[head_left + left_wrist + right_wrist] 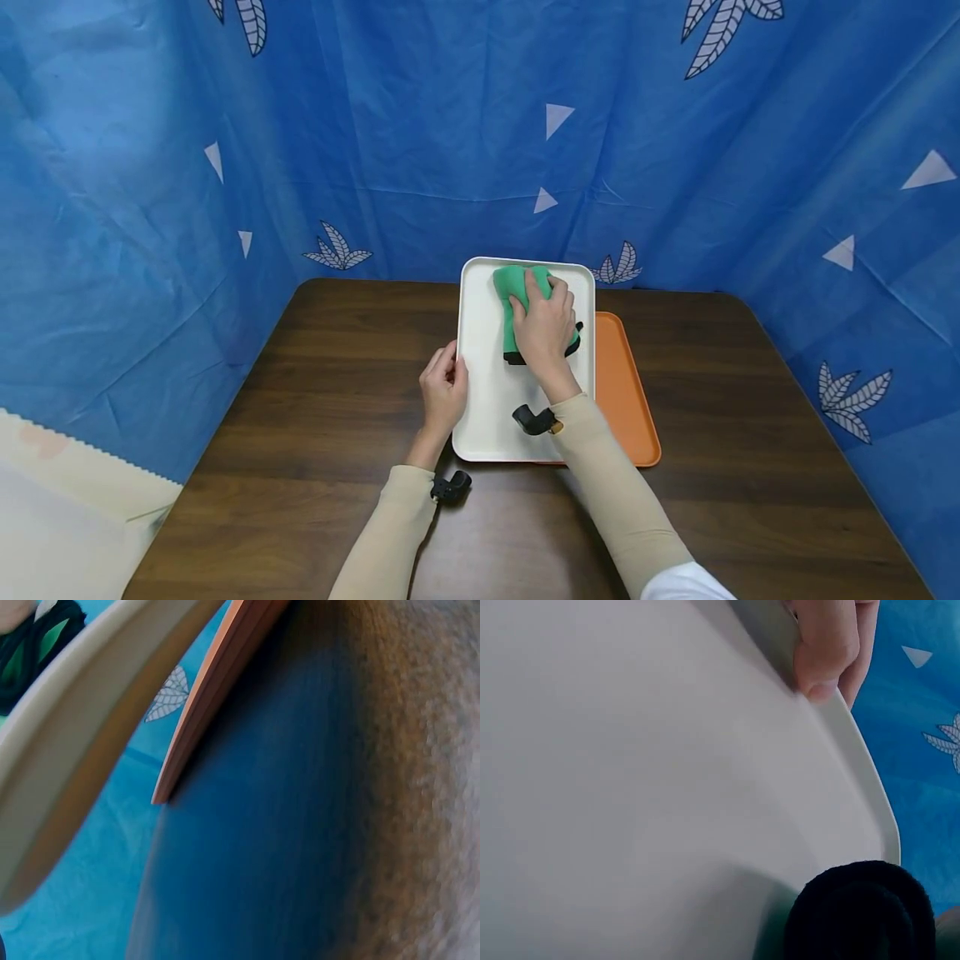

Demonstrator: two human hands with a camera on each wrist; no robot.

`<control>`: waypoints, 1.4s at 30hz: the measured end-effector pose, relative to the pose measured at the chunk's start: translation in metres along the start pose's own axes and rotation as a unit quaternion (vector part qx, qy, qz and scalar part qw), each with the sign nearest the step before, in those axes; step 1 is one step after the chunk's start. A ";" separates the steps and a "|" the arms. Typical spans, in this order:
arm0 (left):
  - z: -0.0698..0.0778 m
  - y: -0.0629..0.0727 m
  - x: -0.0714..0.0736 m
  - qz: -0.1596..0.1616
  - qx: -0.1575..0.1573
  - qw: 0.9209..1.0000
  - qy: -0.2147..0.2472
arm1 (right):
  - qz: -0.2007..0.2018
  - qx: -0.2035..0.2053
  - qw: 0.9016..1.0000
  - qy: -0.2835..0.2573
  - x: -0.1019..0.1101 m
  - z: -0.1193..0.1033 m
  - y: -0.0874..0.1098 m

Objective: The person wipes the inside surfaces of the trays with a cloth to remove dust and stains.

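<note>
A white rectangular tray (491, 425) is held up at the middle, overlapping an orange tray (621, 400) in the head view. My left hand (444, 392) grips its left rim; the right wrist view shows the thumb (823, 660) over that rim. On the tray's inner face, my right hand (546, 325) holds a folded green cloth (512, 292) with a black edge, thumb and fingers spread around it. From the left wrist, the white tray's side (82, 712) appears raised off the table, apart from the orange tray (210, 690).
The dark wooden table (337, 400) extends to both sides of the trays. A blue patterned curtain (450, 125) hangs behind the table and along its sides. A pale cloth (60, 500) shows at the lower left.
</note>
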State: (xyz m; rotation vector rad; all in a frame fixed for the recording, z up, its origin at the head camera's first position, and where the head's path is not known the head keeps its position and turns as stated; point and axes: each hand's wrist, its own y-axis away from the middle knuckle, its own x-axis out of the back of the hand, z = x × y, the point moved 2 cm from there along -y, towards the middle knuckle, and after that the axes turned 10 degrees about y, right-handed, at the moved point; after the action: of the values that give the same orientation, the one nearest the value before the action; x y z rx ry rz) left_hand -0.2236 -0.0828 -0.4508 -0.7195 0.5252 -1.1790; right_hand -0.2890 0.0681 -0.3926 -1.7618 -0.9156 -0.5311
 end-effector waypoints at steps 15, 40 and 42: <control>-0.001 0.000 0.000 0.003 -0.022 1.000 -0.003 | 0.035 0.078 0.996 0.018 -0.009 -0.041 0.014; -0.003 0.001 0.000 0.003 -0.036 0.999 -0.013 | 0.041 0.060 0.997 0.015 -0.003 0.004 0.014; -0.003 0.001 0.000 0.001 -0.037 0.999 -0.011 | 0.034 0.049 0.998 0.014 -0.001 0.008 0.014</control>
State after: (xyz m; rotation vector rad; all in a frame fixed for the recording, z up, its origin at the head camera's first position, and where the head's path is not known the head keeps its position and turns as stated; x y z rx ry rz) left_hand -0.2248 -0.0834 -0.4535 -0.7936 0.5529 -1.1525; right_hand -0.2796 0.0727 -0.4047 -1.6859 -0.8461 -0.4583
